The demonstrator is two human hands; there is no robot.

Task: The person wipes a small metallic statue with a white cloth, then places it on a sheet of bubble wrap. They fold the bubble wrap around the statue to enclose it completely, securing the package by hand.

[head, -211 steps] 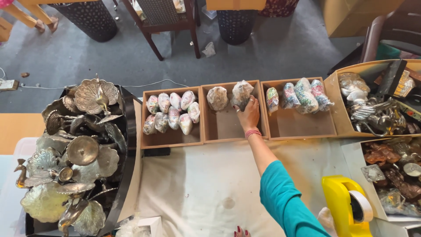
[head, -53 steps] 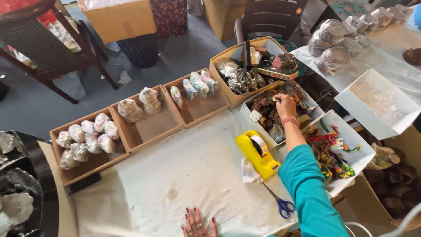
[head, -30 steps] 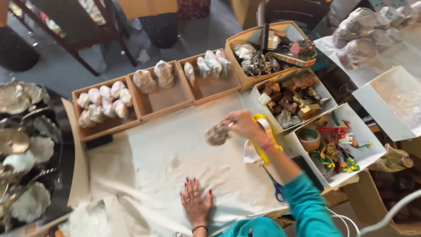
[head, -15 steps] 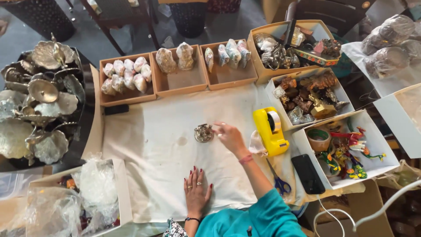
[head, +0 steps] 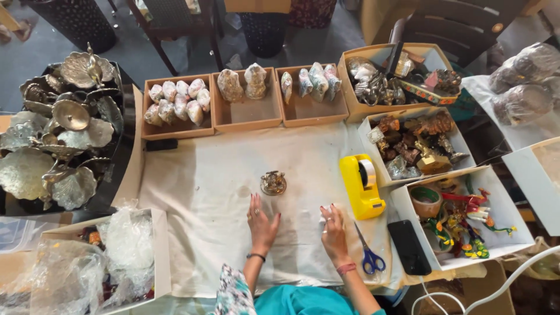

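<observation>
A small brass figurine (head: 273, 182) stands alone on the white cloth (head: 204, 192) in front of me. My left hand (head: 262, 224) lies flat on the cloth just below it, fingers spread, holding nothing. My right hand (head: 333, 228) rests on the cloth to the right, fingertips on a small white scrap, beside the yellow tape dispenser (head: 361, 185). Neither hand touches the figurine.
Three brown trays (head: 247, 114) with wrapped items line the far edge. White boxes of metal figurines (head: 413, 146) and coloured ornaments (head: 461, 221) stand right. Blue scissors (head: 368, 256) and a black phone (head: 409, 247) lie near my right hand. Silver leaf-shaped dishes (head: 55, 140) pile left; plastic bags (head: 87, 262) lie near left.
My right hand brought the brass figurine from the right-hand box to the middle of the cloth, let go of it and drew back toward me. My left hand stayed flat on the cloth.
</observation>
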